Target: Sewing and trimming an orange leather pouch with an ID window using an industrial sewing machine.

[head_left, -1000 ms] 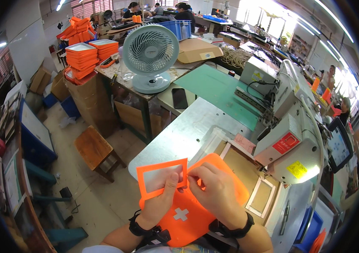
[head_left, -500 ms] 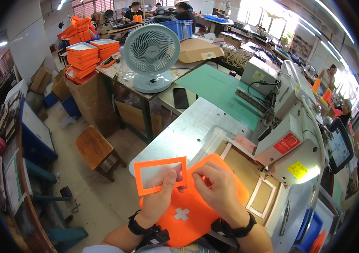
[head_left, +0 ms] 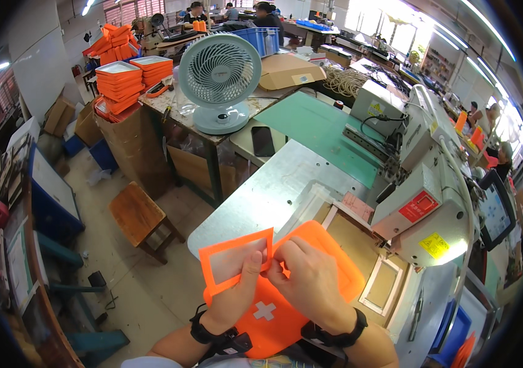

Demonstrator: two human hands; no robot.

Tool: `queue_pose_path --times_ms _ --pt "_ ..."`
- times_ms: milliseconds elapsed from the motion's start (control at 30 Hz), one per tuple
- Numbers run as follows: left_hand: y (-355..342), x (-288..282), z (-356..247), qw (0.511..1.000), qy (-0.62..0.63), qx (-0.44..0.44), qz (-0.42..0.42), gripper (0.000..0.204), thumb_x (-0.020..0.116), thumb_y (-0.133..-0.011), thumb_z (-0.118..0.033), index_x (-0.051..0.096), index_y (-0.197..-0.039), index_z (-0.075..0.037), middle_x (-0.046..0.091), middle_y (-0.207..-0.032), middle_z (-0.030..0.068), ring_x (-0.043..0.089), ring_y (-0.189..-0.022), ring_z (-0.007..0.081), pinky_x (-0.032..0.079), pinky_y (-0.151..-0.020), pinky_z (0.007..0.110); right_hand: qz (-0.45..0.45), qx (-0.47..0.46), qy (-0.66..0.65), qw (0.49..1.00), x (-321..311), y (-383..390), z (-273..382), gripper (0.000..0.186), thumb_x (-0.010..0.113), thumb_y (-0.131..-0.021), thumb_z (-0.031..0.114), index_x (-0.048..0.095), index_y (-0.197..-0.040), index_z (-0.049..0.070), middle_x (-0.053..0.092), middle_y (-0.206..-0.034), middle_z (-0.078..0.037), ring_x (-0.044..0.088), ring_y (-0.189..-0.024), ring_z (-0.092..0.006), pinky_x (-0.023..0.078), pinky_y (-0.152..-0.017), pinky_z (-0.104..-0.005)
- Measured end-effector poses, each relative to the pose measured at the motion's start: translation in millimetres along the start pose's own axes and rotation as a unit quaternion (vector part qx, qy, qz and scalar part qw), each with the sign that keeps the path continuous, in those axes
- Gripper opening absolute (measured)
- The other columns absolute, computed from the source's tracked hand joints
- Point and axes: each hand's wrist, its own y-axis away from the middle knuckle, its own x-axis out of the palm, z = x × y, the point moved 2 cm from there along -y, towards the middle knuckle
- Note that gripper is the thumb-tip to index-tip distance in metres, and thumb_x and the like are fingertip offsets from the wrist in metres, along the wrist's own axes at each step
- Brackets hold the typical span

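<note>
My left hand (head_left: 240,294) grips an orange rectangular piece (head_left: 215,272) with a translucent window, thumb across its face. My right hand (head_left: 301,285) has its fingertips closed at the right edge of that piece; what exactly they pinch is too small to make out. Beneath both hands lies an orange pouch (head_left: 335,254) with a white cross, partly hidden by them, at the front of a metal worktable (head_left: 252,199). Beside it, a tan jig (head_left: 360,248) with pale rectangular frames sits under a pale machine (head_left: 415,208).
A fan (head_left: 221,67), phone (head_left: 263,141) and green mat (head_left: 304,116) are beyond the metal table. A wooden stool (head_left: 135,218) stands left. Stacked orange trays (head_left: 119,86) rise behind it. A touchscreen (head_left: 496,205) is at right; co-workers (head_left: 267,24) sit farther back.
The orange piece has tilted slightly in my left hand. My right hand has moved a little up and left to its edge. Co-workers at far right have shifted.
</note>
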Motion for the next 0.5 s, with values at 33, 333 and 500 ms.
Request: queue_pose_path --times_ms 33,333,500 --pt "0.8 1.0 2.1 0.996 0.064 -0.058 -0.003 0.040 0.046 -0.108 -0.027 0.061 -0.123 0.007 0.064 -0.097 0.0085 0.061 -0.085 0.0152 0.050 -0.075 0.029 -0.006 0.005 -0.018 1.000 1.5 -0.3 -1.9 0.013 0.069 -0.079 0.008 0.057 -0.076 0.005 0.060 -0.074 -0.008 0.060 -0.060 -0.0259 0.047 -0.053 -0.0362" --pt "-5.9 -6.6 6.6 0.976 0.167 -0.136 0.015 0.049 0.043 -0.109 -0.035 0.061 -0.124 0.009 0.063 -0.096 0.0080 0.059 -0.084 0.0147 0.048 -0.075 0.030 0.042 0.024 -0.078 0.996 -11.5 6.4 -6.6 0.008 0.070 -0.083 0.005 0.064 -0.087 0.003 0.061 -0.079 -0.009 0.061 -0.062 -0.0226 0.047 -0.055 -0.0332" --pt "-0.7 -2.8 1.8 0.997 0.022 -0.071 -0.007 0.041 0.048 -0.107 -0.030 0.064 -0.121 0.005 0.065 -0.099 0.0064 0.061 -0.090 0.0137 0.050 -0.080 0.029 0.006 0.000 -0.051 0.999 -3.7 5.2 1.4 0.009 0.068 -0.085 0.011 0.063 -0.088 0.006 0.062 -0.085 -0.008 0.063 -0.065 -0.0291 0.051 -0.057 -0.0394"
